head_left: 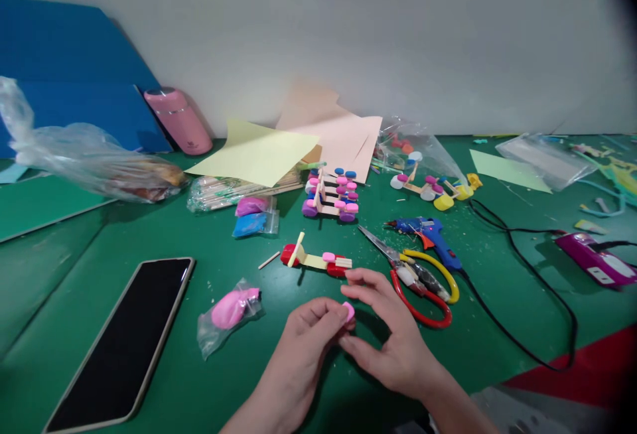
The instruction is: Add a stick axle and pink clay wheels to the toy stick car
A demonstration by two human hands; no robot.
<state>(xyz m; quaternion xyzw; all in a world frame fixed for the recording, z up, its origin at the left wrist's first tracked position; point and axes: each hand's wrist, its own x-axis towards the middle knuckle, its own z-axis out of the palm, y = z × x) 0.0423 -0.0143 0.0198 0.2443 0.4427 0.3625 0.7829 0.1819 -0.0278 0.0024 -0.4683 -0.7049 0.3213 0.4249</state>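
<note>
Between the thumb and forefinger of my left hand [311, 334] is a small pink piece of modelling clay [349, 311]. My right hand [391, 334] curves around the other side of it, fingers apart; its thumb is close to my left fingertips, and whether they touch is hard to see. Just beyond the hands lies a small scooter model [314, 261] with red wheels, a pale yellow deck and a pink piece on top. To the left, a clear bag [229, 311] holds more pink clay. A short thin stick [269, 261] lies beside the scooter model.
Scissors [418, 281] and a blue glue gun [432, 238] with a black cable lie to the right. A phone [122, 341] lies at left. Behind stand several finished models [331, 198], paper sheets [259, 152], bagged sticks and a pink bottle [179, 122] by the wall.
</note>
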